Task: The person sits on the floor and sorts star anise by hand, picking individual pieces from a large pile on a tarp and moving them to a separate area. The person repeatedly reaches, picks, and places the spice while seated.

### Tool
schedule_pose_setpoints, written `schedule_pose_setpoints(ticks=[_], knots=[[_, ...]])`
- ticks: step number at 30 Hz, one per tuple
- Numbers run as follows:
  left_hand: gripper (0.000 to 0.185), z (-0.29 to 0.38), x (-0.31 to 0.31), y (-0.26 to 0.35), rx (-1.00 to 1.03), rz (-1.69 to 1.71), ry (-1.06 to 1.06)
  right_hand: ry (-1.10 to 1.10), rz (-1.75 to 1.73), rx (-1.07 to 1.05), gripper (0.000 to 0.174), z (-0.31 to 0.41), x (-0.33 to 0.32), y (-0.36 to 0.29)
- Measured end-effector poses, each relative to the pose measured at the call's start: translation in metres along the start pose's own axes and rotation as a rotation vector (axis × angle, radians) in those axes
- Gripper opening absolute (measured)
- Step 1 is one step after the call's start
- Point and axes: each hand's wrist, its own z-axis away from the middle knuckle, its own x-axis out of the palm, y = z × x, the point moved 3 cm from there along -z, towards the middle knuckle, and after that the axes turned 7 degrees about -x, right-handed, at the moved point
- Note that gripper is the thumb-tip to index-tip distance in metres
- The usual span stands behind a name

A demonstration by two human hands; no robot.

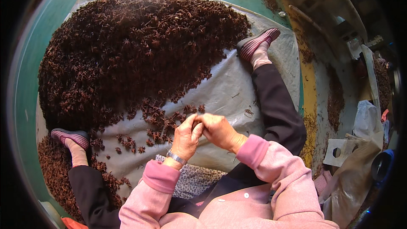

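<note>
My left hand [187, 136] and my right hand [221, 130] meet in front of me, fingertips pinched together and touching. Whatever may be between the fingers is too hidden to make out. Just beyond them, loose star anise pods [157, 130] lie scattered on a pale cloth sheet [229, 92]. A large heap of dried star anise [143, 47] covers the far part of that sheet. Several thin stems [249, 112] rest on the cloth to the right of my hands.
My outstretched legs frame the sheet, with one striped shoe [259, 44] by the heap's right edge and another [71, 136] at its left. A redder pile [57, 171] lies at lower left. To the right are a yellow floor stripe [308, 101], stem debris [334, 98] and plastic bags [365, 119].
</note>
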Motion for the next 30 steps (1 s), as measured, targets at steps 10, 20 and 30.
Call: schedule_pose_setpoints(ticks=[10, 20, 30], knots=[[0.029, 0.069, -0.028, -0.008, -0.43, 0.115, -0.966, -1.009, 0.505, 0.053, 0.02, 0.004, -0.047, 0.022], [0.032, 0.041, -0.045, -0.032, -0.447, 0.149, -0.509, -0.331, 1.16, 0.17, 0.017, -0.109, -0.111, 0.183], [0.025, -0.011, -0.015, 0.024, -0.199, 0.355, -0.398, -0.384, 0.291, -0.262, 0.021, -0.052, -0.049, -0.003]])
